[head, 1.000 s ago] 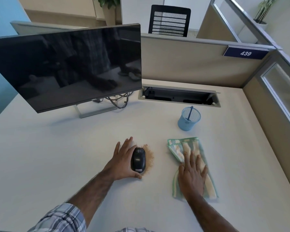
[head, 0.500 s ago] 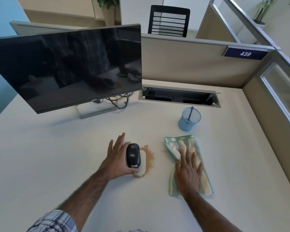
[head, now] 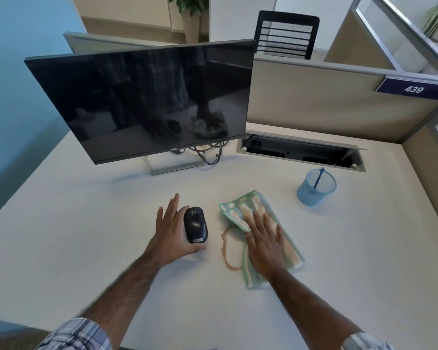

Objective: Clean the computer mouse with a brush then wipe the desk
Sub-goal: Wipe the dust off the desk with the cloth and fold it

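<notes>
Right hand [head: 264,242] flat, fingers spread, pressing striped green-beige microfibre cloth [head: 286,243]; brown powder ring [head: 229,251] touches cloth's left edge, left hand [head: 171,233] cupping black plastic computer mouse [head: 195,225] beyond it.

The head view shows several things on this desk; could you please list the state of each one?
monitor: screen dark, upright on its stand.
mouse: on the desk, held by the left hand.
cloth: flat on the desk, pressed under the right hand.
brown ring of dust: on the desk, unwiped, touching the cloth's edge.
blue mesh cup: upright, one pen inside.
cable hatch: lid open.
</notes>
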